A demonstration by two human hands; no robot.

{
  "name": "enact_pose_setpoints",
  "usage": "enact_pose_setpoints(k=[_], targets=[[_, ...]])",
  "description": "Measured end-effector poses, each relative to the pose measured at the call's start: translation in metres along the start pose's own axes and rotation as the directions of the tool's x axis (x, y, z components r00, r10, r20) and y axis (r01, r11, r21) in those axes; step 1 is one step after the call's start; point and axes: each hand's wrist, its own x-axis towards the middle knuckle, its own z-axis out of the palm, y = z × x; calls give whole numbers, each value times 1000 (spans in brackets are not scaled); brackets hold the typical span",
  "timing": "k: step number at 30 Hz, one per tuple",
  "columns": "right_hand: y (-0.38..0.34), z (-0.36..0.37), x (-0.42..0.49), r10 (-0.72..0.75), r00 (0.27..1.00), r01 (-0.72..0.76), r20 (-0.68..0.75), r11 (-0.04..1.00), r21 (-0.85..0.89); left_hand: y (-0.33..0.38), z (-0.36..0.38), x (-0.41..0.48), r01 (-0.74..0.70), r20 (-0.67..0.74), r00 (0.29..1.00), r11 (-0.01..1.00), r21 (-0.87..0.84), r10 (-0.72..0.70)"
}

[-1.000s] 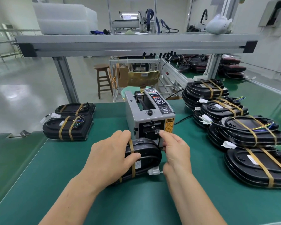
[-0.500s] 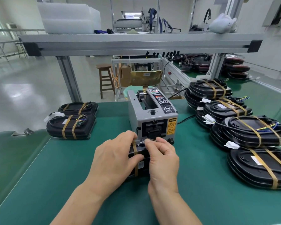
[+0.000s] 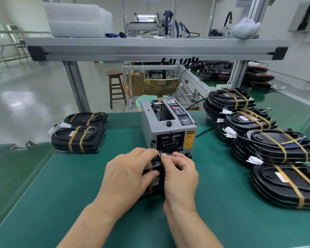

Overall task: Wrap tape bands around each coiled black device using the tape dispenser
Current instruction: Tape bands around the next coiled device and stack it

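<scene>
While two finished devices [image 3: 79, 138] lie on the table [image 3: 61, 194] at nine o'clock from the tape dispenser [image 3: 168, 129], each under two tan bands, the black device [image 3: 153, 170] in work sits at six o'clock, just before the outlet and largely covered by the hands.

Left hand [image 3: 125, 176]: grips the device, fingers curled over its top, thumb on the near face beside the first band [image 3: 150, 178].

Right hand [image 3: 181, 174]: fingers curled, pinching a thin tape strip [image 3: 164, 154] at the device's top rim, at one o'clock from the first band. The strip is barely visible.

At three o'clock from the dispenser, stacked devices [image 3: 276, 145] carry two bands each.

Step in hand, as judged: starting the second band.

Next move, as judged: press the strip's end onto the rim, then draw it around the body parallel to the first band, with the left hand steadying or turning the device.

Change: one second ago the right hand was at the dispenser outlet taking the strip, and the device's white plug showed. Half a second ago the hand had reached the device. Now it works at the rim and the plug is hidden.
</scene>
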Motion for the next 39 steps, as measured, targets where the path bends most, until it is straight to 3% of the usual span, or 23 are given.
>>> enact_pose_setpoints(k=[9,17,20,22,26,32,39], targets=[[1,-4,7,-23,998,28,62,996,-81,-1,1,0,-28,-13,1000,1000,-14,28],[5,-10,17,-81,997,82,14,980,-181,-1,2,0,-55,-28,998,998,-5,55],[8,-8,22,-144,988,156,64,949,-274,-1,2,-1,-64,-28,998,998,-10,64],[11,-9,33,-201,980,196,12,943,-270,-2,3,-1,-65,-35,997,998,-25,64],[8,-16,64,-64,994,47,-88,982,-182,-3,2,-3,-66,-30,997,997,-50,65],[2,-5,76,136,991,-133,21,987,-93,-3,1,-3,-41,-11,999,998,-52,40],[-7,0,76,219,972,-215,86,975,-48,-1,-1,-3,-38,-6,999,998,-40,38]])
